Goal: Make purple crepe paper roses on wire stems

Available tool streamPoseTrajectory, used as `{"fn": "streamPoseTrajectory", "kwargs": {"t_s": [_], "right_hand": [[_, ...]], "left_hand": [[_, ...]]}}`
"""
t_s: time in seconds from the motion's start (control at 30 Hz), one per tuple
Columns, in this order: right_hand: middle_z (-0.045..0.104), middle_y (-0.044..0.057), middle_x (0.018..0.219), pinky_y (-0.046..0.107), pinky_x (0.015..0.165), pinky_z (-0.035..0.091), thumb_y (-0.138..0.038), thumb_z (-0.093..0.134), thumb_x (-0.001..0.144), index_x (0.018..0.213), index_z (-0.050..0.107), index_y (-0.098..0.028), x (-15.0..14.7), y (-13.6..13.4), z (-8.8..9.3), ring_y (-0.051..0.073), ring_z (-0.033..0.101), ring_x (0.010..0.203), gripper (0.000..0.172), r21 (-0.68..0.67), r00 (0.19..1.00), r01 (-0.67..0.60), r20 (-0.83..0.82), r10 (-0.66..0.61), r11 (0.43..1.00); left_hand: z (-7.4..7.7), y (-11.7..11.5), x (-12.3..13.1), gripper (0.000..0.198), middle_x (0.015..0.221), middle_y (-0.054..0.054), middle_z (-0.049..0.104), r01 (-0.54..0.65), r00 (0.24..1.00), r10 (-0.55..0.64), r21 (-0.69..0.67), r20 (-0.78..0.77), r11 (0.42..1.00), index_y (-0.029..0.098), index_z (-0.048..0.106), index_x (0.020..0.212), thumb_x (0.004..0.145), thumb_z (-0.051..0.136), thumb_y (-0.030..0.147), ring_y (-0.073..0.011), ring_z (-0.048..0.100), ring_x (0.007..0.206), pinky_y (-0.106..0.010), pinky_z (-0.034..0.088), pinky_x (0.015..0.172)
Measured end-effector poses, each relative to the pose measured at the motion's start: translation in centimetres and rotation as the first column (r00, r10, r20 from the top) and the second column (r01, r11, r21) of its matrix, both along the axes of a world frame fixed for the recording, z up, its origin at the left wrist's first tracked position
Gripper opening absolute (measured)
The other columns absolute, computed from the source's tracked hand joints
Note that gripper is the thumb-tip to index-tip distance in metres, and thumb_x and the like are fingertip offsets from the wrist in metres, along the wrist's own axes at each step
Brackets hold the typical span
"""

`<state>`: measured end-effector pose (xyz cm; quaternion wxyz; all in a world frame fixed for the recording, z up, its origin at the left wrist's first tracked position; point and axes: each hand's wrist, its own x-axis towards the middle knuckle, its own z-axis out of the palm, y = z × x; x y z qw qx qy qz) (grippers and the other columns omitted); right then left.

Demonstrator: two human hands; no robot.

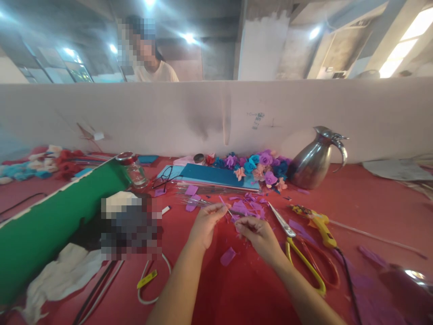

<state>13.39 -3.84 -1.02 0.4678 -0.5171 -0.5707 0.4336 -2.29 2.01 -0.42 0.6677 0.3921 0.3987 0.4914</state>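
My left hand pinches a thin wire-like stem between thumb and fingertips, and a narrow purple strip shows at its upper end. Close by on the right, my right hand is closed with thumb and fingers together at the stem's lower end. Whether it grips the stem itself or a small purple bit is too fine to tell. Just beyond the fingers lie cut purple paper pieces. One loose purple petal rests on the red tabletop below my hands.
Scissors and a yellow glue gun lie to the right. Behind are paper flowers, a blue folder and a metal jug. Left stand a glass jar and a green divider. A person is beyond the partition.
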Motion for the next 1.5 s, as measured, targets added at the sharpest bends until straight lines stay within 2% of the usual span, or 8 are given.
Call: {"fn": "streamPoseTrajectory", "kwargs": {"t_s": [0.2,0.4,0.6,0.83,1.1,1.2,1.37,1.5], "right_hand": [[0.055,-0.001,0.058,0.023,0.051,0.034,-0.043,0.059,0.079,0.076,0.065,-0.016,0.1,0.1,0.2,0.01,0.045,0.052,0.028,-0.062,0.996,0.002,-0.084,-0.008,0.998],[0.054,-0.002,0.056,0.023,0.052,0.033,-0.042,0.058,0.079,0.075,0.063,-0.016,-0.1,0.2,0.2,0.01,0.044,0.051,0.027,-0.09,0.994,-0.06,-0.095,0.052,0.994],[0.055,-0.002,0.058,0.024,0.055,0.036,-0.04,0.054,0.083,0.075,0.06,-0.017,-0.3,0.1,-0.1,0.011,0.046,0.053,0.026,-0.035,0.994,-0.099,-0.045,0.097,0.995],[0.054,-0.001,0.059,0.024,0.057,0.038,-0.038,0.049,0.084,0.076,0.057,-0.017,-0.4,0.2,-0.2,0.011,0.048,0.055,0.024,0.012,0.995,-0.1,-0.026,0.1,0.995],[0.057,-0.002,0.059,0.025,0.057,0.039,-0.035,0.05,0.084,0.09,0.06,-0.016,-0.6,0.1,-0.7,0.013,0.052,0.054,0.022,0.009,0.996,-0.087,0.0,0.087,0.996],[0.059,-0.001,0.06,0.025,0.057,0.04,-0.033,0.051,0.083,0.092,0.06,-0.016,-0.9,-0.1,-0.5,0.013,0.054,0.056,0.02,0.015,0.996,-0.076,0.04,0.075,0.997],[0.059,0.0,0.061,0.024,0.055,0.04,-0.036,0.047,0.086,0.088,0.061,-0.017,-0.7,-0.1,-0.3,0.014,0.055,0.057,0.024,0.02,0.997,-0.066,0.049,0.065,0.998],[0.059,0.0,0.06,0.025,0.056,0.04,-0.036,0.046,0.086,0.087,0.061,-0.017,-0.5,0.0,-0.4,0.014,0.055,0.057,0.024,0.018,0.995,-0.078,0.058,0.076,0.997]], "left_hand": [[0.4,-0.1,0.0,0.026,0.086,-0.006,0.073,0.035,0.999,-0.035,-0.001,0.019,0.999,0.019,0.075,0.081,0.057,0.08,0.029,-0.0147,0.059,0.077,-0.027,0.04,0.078],[0.6,-0.4,0.5,0.019,0.068,-0.001,0.067,-0.019,1.0,0.019,-0.014,0.01,1.0,0.017,0.071,0.062,0.052,0.083,0.026,-0.0117,0.054,0.068,-0.025,0.038,0.074],[0.3,-0.5,0.7,0.021,0.059,0.003,0.06,-0.078,0.997,0.078,0.003,0.018,0.997,0.016,0.065,0.056,0.048,0.084,0.022,-0.0088,0.049,0.06,-0.024,0.036,0.068],[0.3,-0.3,0.2,0.027,0.079,-0.004,0.069,-0.017,0.999,0.017,0.008,0.035,1.0,0.016,0.072,0.075,0.059,0.079,0.037,-0.011,0.053,0.068,-0.024,0.038,0.069],[0.4,-0.1,0.3,0.023,0.063,0.001,0.064,-0.107,0.988,0.113,-0.06,0.108,0.992,0.016,0.067,0.058,0.047,0.085,0.025,-0.0093,0.053,0.061,-0.023,0.039,0.066],[0.5,-0.3,0.3,0.024,0.065,0.001,0.065,-0.088,0.991,0.094,-0.058,0.096,0.994,0.016,0.067,0.06,0.05,0.085,0.029,-0.0079,0.051,0.059,-0.022,0.039,0.064],[0.1,-0.3,0.4,0.028,0.078,-0.005,0.07,0.015,0.989,-0.009,-0.044,0.145,0.999,0.016,0.073,0.076,0.057,0.081,0.035,-0.0134,0.059,0.077,-0.025,0.042,0.074],[-0.2,-0.1,0.4,0.02,0.069,-0.002,0.068,-0.001,0.991,0.005,-0.031,0.131,1.0,0.016,0.07,0.064,0.053,0.083,0.026,-0.0121,0.058,0.069,-0.024,0.042,0.07]]}}
